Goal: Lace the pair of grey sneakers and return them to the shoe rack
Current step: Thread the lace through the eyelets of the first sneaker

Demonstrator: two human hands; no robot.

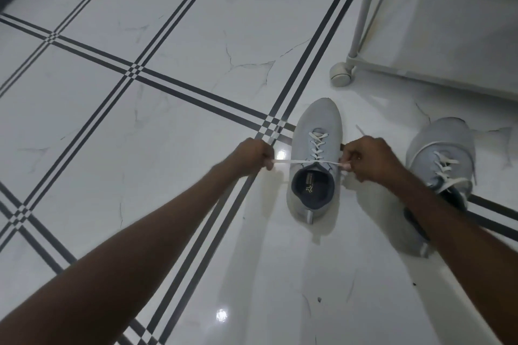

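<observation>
A grey sneaker [316, 120] stands on the white tiled floor, toe pointing away from me, with a white lace [297, 161] criss-crossed up its eyelets. My left hand [252, 155] grips one lace end out to the shoe's left. My right hand [367, 157] pinches the other end at the shoe's right side. The lace is pulled taut sideways across the shoe's top eyelets. A second grey sneaker [443, 148] with white laces lies to the right, partly hidden behind my right forearm.
A white shoe rack [361, 11] on a caster wheel [340, 74] stands at the upper right, its lowest shelf [437, 36] bare. The floor has white marble tiles with dark stripe lines. A dark skirting runs along the far wall.
</observation>
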